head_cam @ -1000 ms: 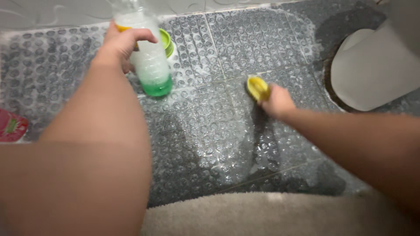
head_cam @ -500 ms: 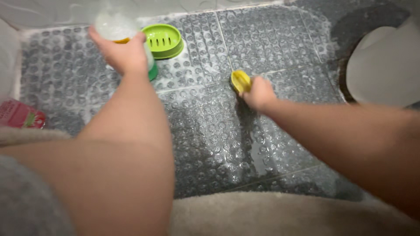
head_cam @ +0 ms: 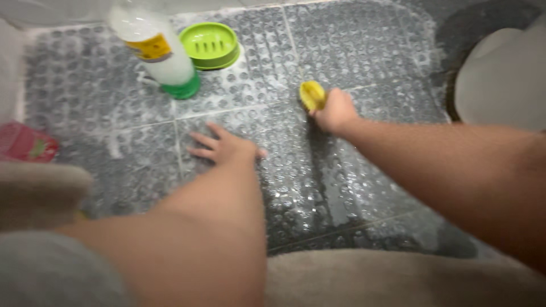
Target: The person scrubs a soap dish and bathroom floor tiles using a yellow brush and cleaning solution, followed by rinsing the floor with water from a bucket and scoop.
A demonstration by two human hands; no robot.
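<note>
On the wet grey floor (head_cam: 364, 62), covered by a clear bubbled mat (head_cam: 318, 187) with soapy film:

1. Right hand (head_cam: 335, 111), at centre, slightly toward 1 o'clock. Fingers closed around a yellow scrubber (head_cam: 311, 94), which presses against the mat; the scrubber sticks out from the fist toward 11 o'clock.
2. Left hand (head_cam: 224, 146), just left of centre. Open, fingers spread, palm flat on the mat, holding nothing.
3. Plastic bottle (head_cam: 156, 48), at 11 o'clock, upright, whitish with a yellow label and green base, well apart from both hands.
4. Green soap dish (head_cam: 209, 44), near 12 o'clock, just beside the bottle, no soap visible in it.
5. Red object (head_cam: 25, 145), at 9 o'clock, blurred; kind cannot be told.
6. Pale rounded fixture (head_cam: 503, 79), at 2 o'clock, partly out of view.

Hazards, as judged: the suds make the mat slippery, so the bracing left palm could slide if weight shifts onto it. A wide sweep toward 11 o'clock could knock over the bottle. The wet scrubber could also squirt out of the fist under hard pressure.
</note>
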